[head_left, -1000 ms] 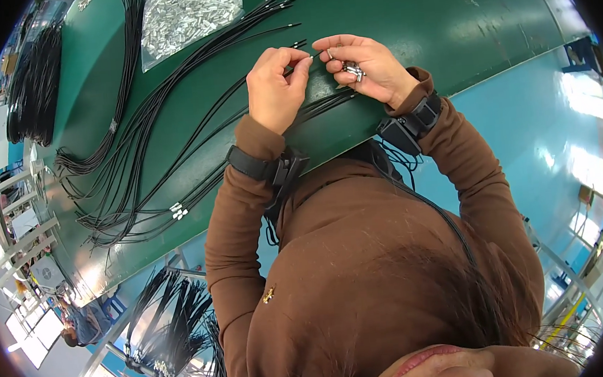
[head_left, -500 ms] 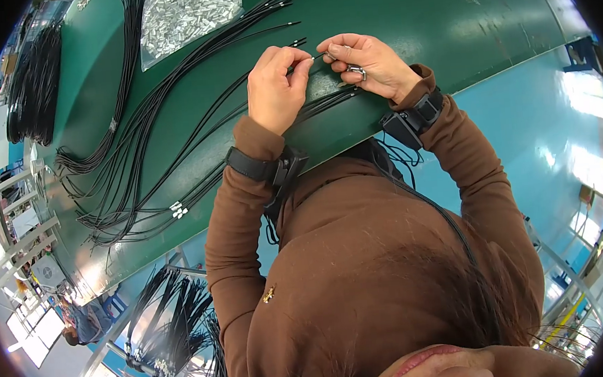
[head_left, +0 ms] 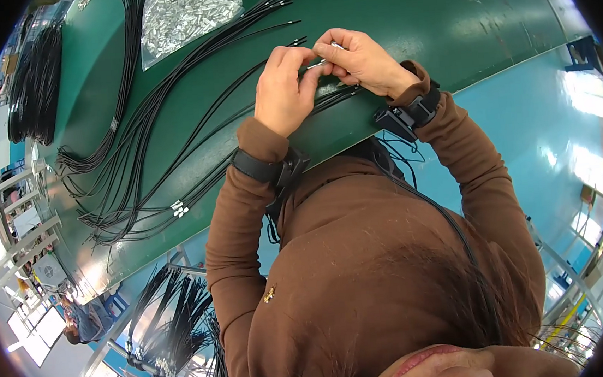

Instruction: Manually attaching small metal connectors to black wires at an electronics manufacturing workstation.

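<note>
My left hand (head_left: 284, 90) is closed in a pinch on the end of a thin black cable (head_left: 235, 116), which trails back to the left over the green table. Fingertip to fingertip with it, my right hand (head_left: 364, 64) is closed on small silvery metal sleeves (head_left: 336, 45). A pale, slim tip (head_left: 316, 64) shows in the narrow gap between the hands; my fingers partly hide it. Beneath both hands lie more black cables (head_left: 337, 99), their ends pointing right.
A clear bag (head_left: 190, 20) full of small silvery sleeves lies at the table's far side. Bundles of black cable (head_left: 135, 141) spread over the left of the green table (head_left: 415, 9). A thick cable coil (head_left: 37, 85) sits at the far left, and cables hang from a rack (head_left: 170, 319) below.
My right hand has moved slightly left and turned, closing the gap to my left hand. The metal sleeves that showed in its palm are now mostly hidden. My left hand has shifted slightly right.
</note>
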The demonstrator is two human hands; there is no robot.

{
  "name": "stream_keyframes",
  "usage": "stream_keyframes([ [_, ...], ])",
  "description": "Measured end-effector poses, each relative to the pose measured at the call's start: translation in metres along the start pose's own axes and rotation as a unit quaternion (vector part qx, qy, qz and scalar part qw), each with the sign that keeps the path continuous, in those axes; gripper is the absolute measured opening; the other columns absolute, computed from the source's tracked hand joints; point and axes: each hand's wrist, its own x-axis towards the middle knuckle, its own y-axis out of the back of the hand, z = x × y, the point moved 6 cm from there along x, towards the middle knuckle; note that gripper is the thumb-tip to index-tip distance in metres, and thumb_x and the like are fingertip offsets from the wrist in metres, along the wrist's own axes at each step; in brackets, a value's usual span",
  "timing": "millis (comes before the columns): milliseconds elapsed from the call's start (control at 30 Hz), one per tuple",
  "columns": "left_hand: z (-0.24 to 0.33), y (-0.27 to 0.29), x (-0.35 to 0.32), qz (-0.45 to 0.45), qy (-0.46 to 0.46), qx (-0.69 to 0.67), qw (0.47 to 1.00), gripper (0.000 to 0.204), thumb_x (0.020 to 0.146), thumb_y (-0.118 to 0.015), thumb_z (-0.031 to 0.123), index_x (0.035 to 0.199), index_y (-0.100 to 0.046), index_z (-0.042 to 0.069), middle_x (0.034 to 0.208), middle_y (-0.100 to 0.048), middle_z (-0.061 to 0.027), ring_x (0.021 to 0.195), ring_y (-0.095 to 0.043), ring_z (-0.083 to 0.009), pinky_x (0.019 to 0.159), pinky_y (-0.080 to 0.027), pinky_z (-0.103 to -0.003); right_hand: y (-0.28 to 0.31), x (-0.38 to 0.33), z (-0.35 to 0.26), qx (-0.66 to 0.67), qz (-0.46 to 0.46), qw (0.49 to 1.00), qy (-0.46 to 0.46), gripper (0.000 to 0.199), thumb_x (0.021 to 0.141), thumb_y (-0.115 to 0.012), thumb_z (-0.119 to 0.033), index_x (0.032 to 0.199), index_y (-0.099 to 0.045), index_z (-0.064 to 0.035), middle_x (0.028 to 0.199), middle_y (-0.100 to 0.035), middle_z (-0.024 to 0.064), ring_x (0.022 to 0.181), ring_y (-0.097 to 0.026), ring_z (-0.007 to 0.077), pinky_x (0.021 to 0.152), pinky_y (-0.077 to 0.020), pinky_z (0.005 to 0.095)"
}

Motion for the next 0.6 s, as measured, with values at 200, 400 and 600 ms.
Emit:
stream_keyframes([
  [200,-0.006,-0.001,0.001,-0.016,0.067,-0.049,0.996,0.007,0.076,-0.067,0.006,0.081,-0.062,0.005,0.081,-0.058,-0.0087,0.068,-0.059,-0.0244,0.058,-0.049,-0.034,0.0,-0.001,0.0,0.055,0.015,0.998,-0.001,0.017,0.092,-0.058,-0.021,0.089,-0.055,-0.0046,0.074,-0.053,-0.0009,0.056,-0.041,0.0012,0.041,-0.0302,0.0138],
  [400,-0.006,0.005,-0.005,0.007,0.056,-0.014,0.998,0.006,0.076,-0.066,0.005,0.079,-0.061,0.005,0.079,-0.057,-0.0092,0.067,-0.058,-0.0244,0.058,-0.048,-0.033,0.004,-0.007,0.002,0.015,0.012,1.0,0.016,0.015,0.092,-0.059,-0.02,0.088,-0.054,-0.0055,0.074,-0.052,-0.0012,0.055,-0.038,0.0013,0.041,-0.0284,0.0142],
  [600,-0.032,0.058,-0.038,-0.002,0.037,0.077,0.996,0.006,0.075,-0.066,0.004,0.078,-0.062,0.006,0.079,-0.057,-0.0083,0.069,-0.058,-0.0252,0.059,-0.047,-0.034,0.022,-0.008,0.008,-0.029,0.049,0.998,-0.012,0.011,0.091,-0.058,-0.017,0.088,-0.054,-0.0063,0.074,-0.049,-0.0024,0.054,-0.034,0.0007,0.042,-0.0251,0.014],
])
